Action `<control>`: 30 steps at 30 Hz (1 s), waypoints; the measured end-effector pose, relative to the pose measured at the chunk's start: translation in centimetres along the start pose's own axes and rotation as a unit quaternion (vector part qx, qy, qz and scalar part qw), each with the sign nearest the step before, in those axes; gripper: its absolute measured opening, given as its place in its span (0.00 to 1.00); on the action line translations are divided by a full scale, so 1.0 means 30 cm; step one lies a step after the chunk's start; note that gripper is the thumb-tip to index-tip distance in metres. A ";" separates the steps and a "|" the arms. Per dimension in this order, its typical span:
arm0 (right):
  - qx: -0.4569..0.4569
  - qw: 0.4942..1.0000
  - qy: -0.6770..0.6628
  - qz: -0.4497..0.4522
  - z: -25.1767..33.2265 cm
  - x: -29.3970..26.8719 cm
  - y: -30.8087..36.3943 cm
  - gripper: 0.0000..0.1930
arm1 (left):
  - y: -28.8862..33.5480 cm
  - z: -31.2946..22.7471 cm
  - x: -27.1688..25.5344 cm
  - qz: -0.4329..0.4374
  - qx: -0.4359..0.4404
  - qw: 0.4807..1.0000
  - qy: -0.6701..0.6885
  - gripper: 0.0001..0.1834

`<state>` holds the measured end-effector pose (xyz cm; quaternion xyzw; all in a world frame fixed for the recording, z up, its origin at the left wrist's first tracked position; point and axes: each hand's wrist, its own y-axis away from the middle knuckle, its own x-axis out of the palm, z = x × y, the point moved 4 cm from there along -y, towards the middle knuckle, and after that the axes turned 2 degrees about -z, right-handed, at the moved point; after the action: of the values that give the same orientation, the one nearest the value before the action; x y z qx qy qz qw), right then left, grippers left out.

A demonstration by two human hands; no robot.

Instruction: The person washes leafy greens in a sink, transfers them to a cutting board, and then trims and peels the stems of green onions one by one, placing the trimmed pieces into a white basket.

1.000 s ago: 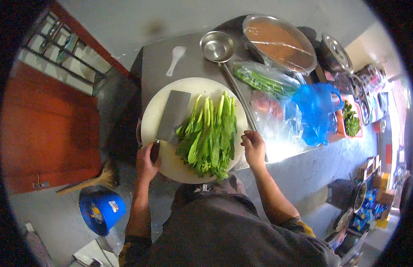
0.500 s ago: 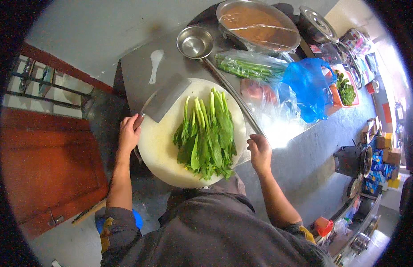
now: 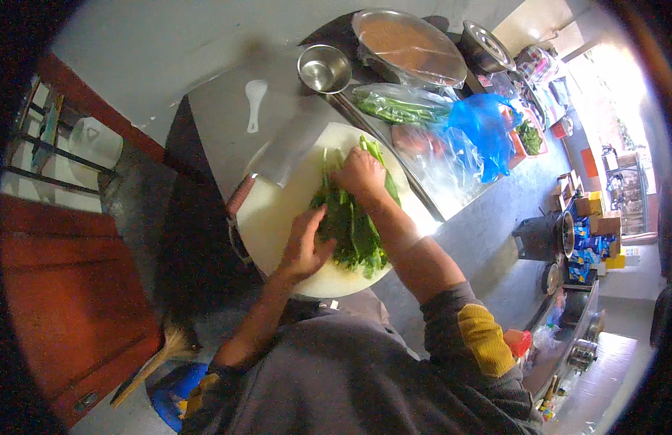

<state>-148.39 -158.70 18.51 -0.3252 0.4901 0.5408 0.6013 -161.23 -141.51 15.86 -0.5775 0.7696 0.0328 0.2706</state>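
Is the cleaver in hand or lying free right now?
Lying free: the cleaver lies over the edge of the cutting board, handle untouched; left hand and right hand are at the leafy greens.

- A bunch of leafy green vegetables with long, pale green stems point(image 3: 348, 232) lies on the right half of the board, stems pointing away from the person and darker, broad leaves fanned toward the near rim. The stalks look whole; the right hand point(image 3: 361, 172) covers part of the stems, and the left hand point(image 3: 305, 243) is at the leaves' left side.
- A broad, rectangular grey metal cleaver with a reddish-brown handle point(image 3: 284, 158) lies slanted across the board's far-left edge, handle jutting past the rim.
- A round, thick, off-white cutting board point(image 3: 269, 233) rests flat on the grey tabletop point(image 3: 218, 119), bare at its near left.
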 end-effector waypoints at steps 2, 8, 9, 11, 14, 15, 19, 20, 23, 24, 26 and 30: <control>0.015 0.999 0.004 0.040 -0.026 0.025 -0.013 0.17 | 0.060 -0.005 -0.045 0.003 0.000 1.000 0.029 0.33; -0.042 0.998 0.038 -0.006 -0.060 0.047 0.024 0.17 | 0.136 0.070 -0.126 -0.028 -0.052 0.992 0.110 0.32; -0.035 0.999 0.040 -0.012 -0.057 0.046 0.028 0.17 | 0.127 0.074 -0.123 -0.027 -0.043 0.993 0.106 0.33; -0.024 0.999 0.042 0.011 -0.049 0.037 0.028 0.19 | 0.086 0.083 -0.113 -0.027 -0.048 0.995 0.083 0.31; -0.009 1.000 0.018 0.019 -0.051 -0.012 0.024 0.15 | -0.044 0.082 -0.080 -0.058 -0.045 0.997 0.009 0.30; -0.009 1.000 -0.017 0.014 -0.056 -0.034 0.027 0.16 | -0.099 0.085 -0.064 -0.073 -0.044 0.996 -0.022 0.30; -0.045 0.985 -0.146 -0.084 -0.077 -0.116 0.100 0.19 | -0.260 0.135 0.016 0.022 -0.036 0.980 -0.197 0.19; -0.077 0.975 -0.168 -0.126 -0.081 -0.141 0.132 0.19 | -0.273 0.159 0.032 0.061 -0.060 0.971 -0.221 0.16; -0.076 0.949 -0.256 -0.170 -0.130 -0.191 0.246 0.17 | -0.254 0.194 0.001 -0.005 -0.091 0.983 -0.157 0.14; -0.063 0.936 -0.307 -0.160 -0.157 -0.204 0.292 0.15 | -0.232 0.194 -0.029 -0.058 -0.094 0.988 -0.112 0.15; -0.039 0.910 -0.393 -0.126 -0.198 -0.208 0.387 0.13 | -0.174 0.187 -0.075 -0.058 -0.143 0.988 0.002 0.14; -0.020 0.853 -0.521 -0.011 -0.202 -0.139 0.519 0.09 | -0.021 0.088 -0.152 -0.087 -0.219 0.956 0.176 0.10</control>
<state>-164.66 -162.51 22.74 -0.0133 0.0901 0.6340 0.7679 -158.80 -136.80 15.85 -0.6838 0.7259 0.0745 -0.0001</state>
